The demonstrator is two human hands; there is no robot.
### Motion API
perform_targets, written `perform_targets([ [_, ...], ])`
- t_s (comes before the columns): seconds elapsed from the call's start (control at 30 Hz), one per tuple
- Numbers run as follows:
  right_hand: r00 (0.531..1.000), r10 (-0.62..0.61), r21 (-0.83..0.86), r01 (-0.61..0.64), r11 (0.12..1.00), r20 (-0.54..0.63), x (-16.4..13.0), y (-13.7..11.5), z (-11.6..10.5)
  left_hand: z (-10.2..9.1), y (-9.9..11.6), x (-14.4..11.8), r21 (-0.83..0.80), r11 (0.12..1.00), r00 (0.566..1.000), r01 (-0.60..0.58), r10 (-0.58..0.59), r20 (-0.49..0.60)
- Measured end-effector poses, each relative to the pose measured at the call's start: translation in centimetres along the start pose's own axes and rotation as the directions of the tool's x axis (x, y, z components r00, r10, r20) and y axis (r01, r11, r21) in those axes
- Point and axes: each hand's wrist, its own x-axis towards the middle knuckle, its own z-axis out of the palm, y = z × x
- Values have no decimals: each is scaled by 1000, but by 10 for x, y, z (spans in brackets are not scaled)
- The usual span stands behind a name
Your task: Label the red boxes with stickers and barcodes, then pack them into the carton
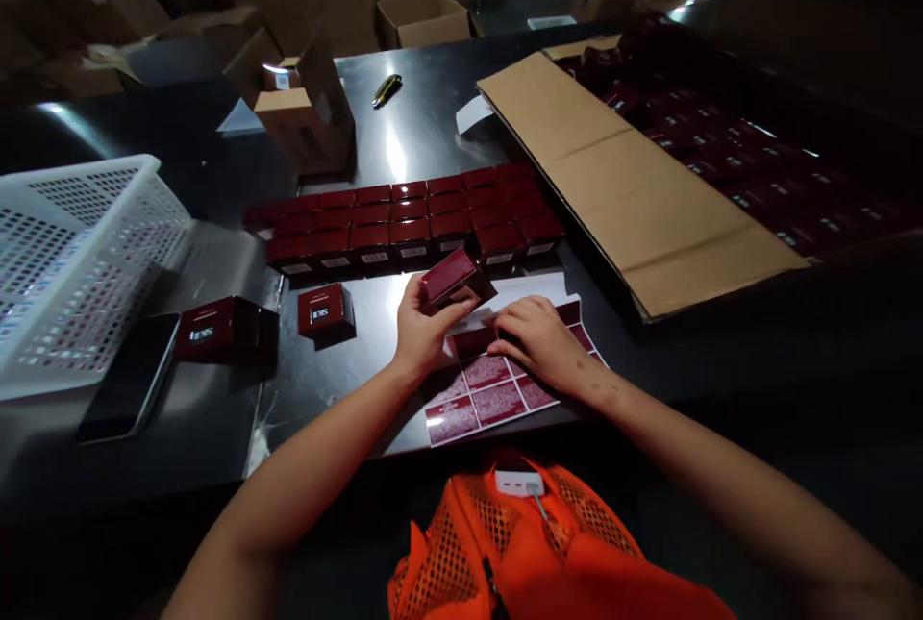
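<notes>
Red box (453, 278) tilted, long axis left-right, gripped by left hand (425, 332); right hand (537, 341) flat on label sheet (490, 394)

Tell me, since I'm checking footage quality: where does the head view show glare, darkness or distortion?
Head view: overhead light glares off the black table; the background cartons are dim and murky; edges bow like a wide lens, as on the white basket; the left hand and its red box stay readable.
</notes>
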Motion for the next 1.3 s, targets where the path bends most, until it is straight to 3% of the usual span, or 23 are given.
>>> perform_targets([
  [0.23,953,-80,39,96,995,-293,-13,0,14,0,-6,7,55,998,999,-42,44,-24],
  [0.6,950,-57,89,88,992,-306,-13,3,15,-2,-7,9,53,998,999,-43,43,1],
  [0.8,938,-124,65,153,986,-323,-12,2,14,-2,-6,8,49,999,1000,-14,14,2],
  [0.9,922,-248,72,280,957,-296,-19,-1,2,-1,-3,7,41,999,1000,12,-11,-7],
  [0.97,902,-303,180,368,912,-308,-23,-2,-12,-1,-3,8,46,999,1000,21,-21,3],
  [1.03,895,-192,316,332,889,-402,-21,-4,-27,-1,-6,8,57,998,1000,3,-4,20],
  [1.13,842,178,510,128,851,-509,0,-10,-42,-4,-12,9,144,983,993,-112,106,51],
  [1.2,836,360,610,-39,792,-414,24,-14,-43,-6,-14,9,241,938,968,-250,236,86],
  [1.3,884,442,684,-230,692,-150,54,-19,-36,-10,-15,9,343,833,900,-435,419,124],
])
